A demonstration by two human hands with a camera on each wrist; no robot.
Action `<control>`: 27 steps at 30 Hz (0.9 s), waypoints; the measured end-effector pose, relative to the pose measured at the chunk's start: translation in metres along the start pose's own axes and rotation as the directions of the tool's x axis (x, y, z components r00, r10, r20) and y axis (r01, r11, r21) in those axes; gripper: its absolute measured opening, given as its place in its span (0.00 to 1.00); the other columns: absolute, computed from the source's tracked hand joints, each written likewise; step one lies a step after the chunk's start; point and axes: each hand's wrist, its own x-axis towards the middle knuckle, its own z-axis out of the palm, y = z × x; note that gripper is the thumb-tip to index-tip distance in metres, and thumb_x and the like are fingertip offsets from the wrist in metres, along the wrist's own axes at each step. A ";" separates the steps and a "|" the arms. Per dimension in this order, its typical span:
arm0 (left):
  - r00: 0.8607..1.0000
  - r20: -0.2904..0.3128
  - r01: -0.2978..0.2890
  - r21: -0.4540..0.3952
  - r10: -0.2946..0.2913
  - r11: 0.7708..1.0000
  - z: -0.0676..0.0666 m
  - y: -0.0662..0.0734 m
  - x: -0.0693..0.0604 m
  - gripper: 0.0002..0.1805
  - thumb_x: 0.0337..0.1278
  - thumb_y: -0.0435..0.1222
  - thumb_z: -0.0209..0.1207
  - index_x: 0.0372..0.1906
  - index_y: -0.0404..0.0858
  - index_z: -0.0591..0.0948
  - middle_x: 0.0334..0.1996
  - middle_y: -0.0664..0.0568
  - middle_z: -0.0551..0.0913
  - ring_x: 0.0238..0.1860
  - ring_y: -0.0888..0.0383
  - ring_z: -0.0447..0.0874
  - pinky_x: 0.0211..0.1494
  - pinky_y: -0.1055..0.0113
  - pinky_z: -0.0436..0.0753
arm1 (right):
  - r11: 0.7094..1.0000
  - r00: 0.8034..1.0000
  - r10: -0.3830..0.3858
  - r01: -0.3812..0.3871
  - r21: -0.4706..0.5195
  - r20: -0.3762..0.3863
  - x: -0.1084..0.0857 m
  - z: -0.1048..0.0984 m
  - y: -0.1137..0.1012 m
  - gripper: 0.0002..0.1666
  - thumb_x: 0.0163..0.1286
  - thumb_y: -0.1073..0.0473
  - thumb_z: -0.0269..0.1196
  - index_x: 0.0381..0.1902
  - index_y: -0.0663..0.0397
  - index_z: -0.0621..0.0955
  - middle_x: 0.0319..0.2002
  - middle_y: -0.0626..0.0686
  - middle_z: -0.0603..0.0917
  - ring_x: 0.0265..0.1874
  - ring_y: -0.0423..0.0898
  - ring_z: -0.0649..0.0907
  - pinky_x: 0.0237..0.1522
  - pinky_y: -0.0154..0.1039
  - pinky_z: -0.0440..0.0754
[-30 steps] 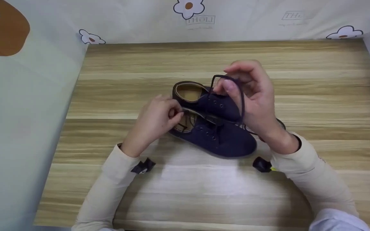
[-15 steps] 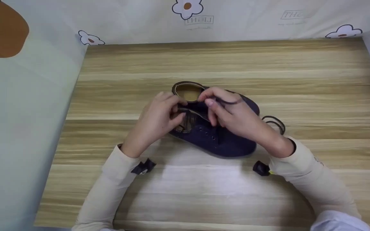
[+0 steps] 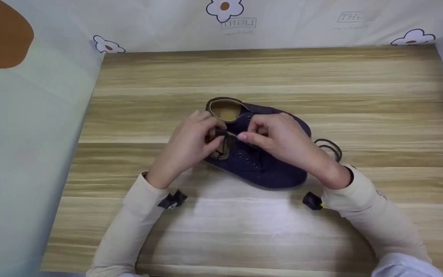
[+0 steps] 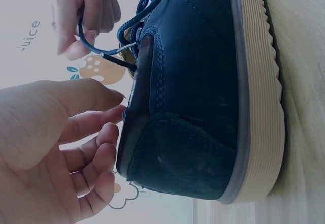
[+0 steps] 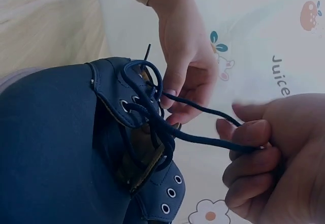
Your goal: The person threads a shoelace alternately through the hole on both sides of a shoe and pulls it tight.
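Two navy lace-up shoes lie side by side in the head view, toes to the right. My left hand (image 3: 189, 140) stays at the heel opening of the near shoe (image 3: 279, 169), thumb and curled forefinger at its collar edge. Over the lacing is my right hand (image 3: 287, 138). Its curled fingers grip a dark blue shoelace (image 5: 213, 141), which runs to the eyelets in the right wrist view. A loose lace end (image 4: 112, 60) with a tip shows above the collar in the left wrist view. Behind stands the far shoe (image 3: 300, 125), partly covered by the right hand.
The shoes stand on a wood-grain table (image 3: 244, 238). A loop of lace (image 3: 331, 148) lies to the right of them. Dark wrist devices (image 3: 173, 199) hang below both cuffs. A pale printed cloth (image 3: 302, 23) rises behind the table and along its left.
My right hand came down from above the far shoe, with its large lace loop, to the near shoe's lacing beside the left hand. The left hand has hardly moved.
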 end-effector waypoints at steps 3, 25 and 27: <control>1.000 0.001 -0.001 0.000 0.001 1.000 0.000 0.000 0.000 0.09 0.58 0.38 0.65 0.44 0.43 0.85 0.35 0.54 0.81 0.38 0.55 0.72 0.41 0.64 0.73 | 0.998 0.999 -0.031 0.032 -0.048 0.028 -0.001 0.001 0.001 0.18 0.65 0.43 0.66 0.22 0.46 0.80 0.15 0.41 0.71 0.17 0.39 0.70 0.25 0.35 0.66; 0.966 0.180 -0.188 -0.010 0.186 0.982 0.001 -0.001 -0.001 0.05 0.53 0.39 0.68 0.37 0.48 0.89 0.32 0.56 0.78 0.37 0.55 0.69 0.42 0.63 0.68 | 0.987 0.997 -0.021 0.031 0.156 -0.071 -0.002 -0.002 -0.001 0.13 0.78 0.56 0.51 0.50 0.51 0.81 0.21 0.45 0.84 0.22 0.38 0.80 0.34 0.32 0.75; 0.966 0.182 -0.187 0.000 0.184 0.982 0.001 0.000 -0.001 0.04 0.53 0.41 0.69 0.34 0.48 0.89 0.31 0.56 0.78 0.37 0.55 0.69 0.42 0.63 0.66 | 0.988 0.995 -0.024 0.039 0.150 -0.096 -0.003 -0.002 -0.002 0.11 0.77 0.55 0.54 0.46 0.50 0.82 0.24 0.44 0.84 0.24 0.38 0.79 0.33 0.33 0.74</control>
